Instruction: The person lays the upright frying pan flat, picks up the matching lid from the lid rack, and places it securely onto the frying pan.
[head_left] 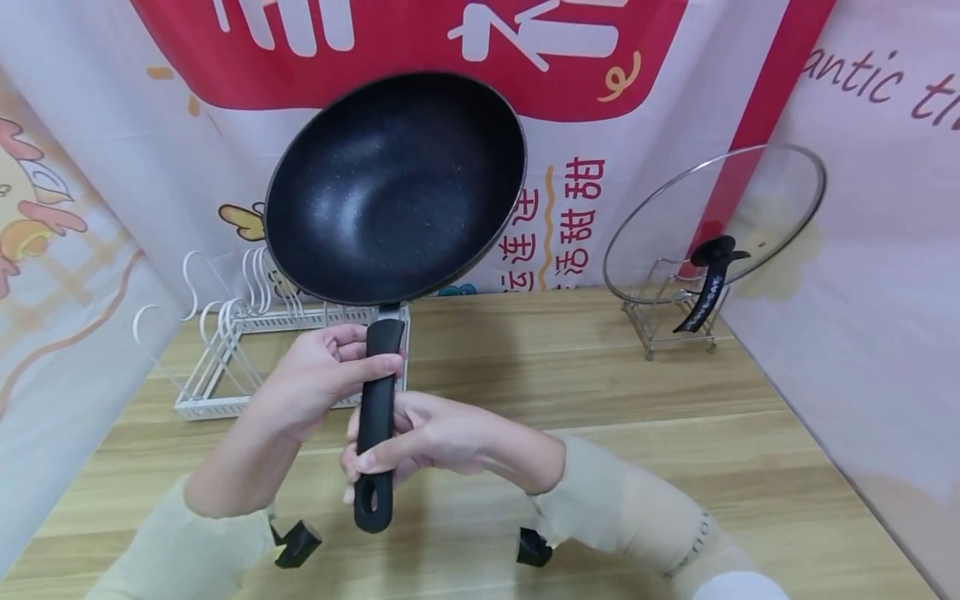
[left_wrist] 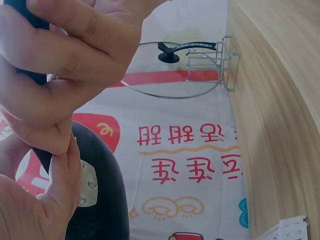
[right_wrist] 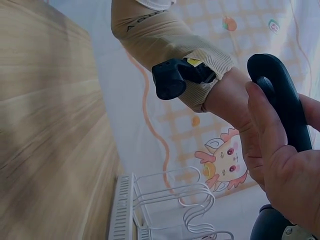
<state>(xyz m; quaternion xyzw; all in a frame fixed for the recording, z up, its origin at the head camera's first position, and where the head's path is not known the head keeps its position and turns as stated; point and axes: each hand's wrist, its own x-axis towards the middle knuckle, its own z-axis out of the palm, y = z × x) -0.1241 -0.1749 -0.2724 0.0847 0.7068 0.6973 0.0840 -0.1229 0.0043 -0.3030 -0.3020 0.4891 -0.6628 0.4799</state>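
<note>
A black frying pan [head_left: 397, 192] with a deep, rounded bowl is held up above the table, its inside facing me. Its long black handle [head_left: 378, 408] points down toward me and ends in a hanging hole. My left hand [head_left: 318, 375] grips the upper handle close to the pan, thumb across the front. Lower down, near the hole, my right hand [head_left: 431, 437] holds the handle between thumb and fingers. In the left wrist view, a riveted bracket [left_wrist: 89, 184] shows on the pan's outside. The right wrist view catches the handle's end [right_wrist: 275, 82] beside the right hand.
A white wire dish rack [head_left: 225, 350] stands behind the left hand, partly below the pan. At the back right, a glass lid [head_left: 720, 225] with a black knob leans in a small metal stand [head_left: 667, 325]. Printed cloth walls [head_left: 862, 275] border the wooden table [head_left: 675, 417].
</note>
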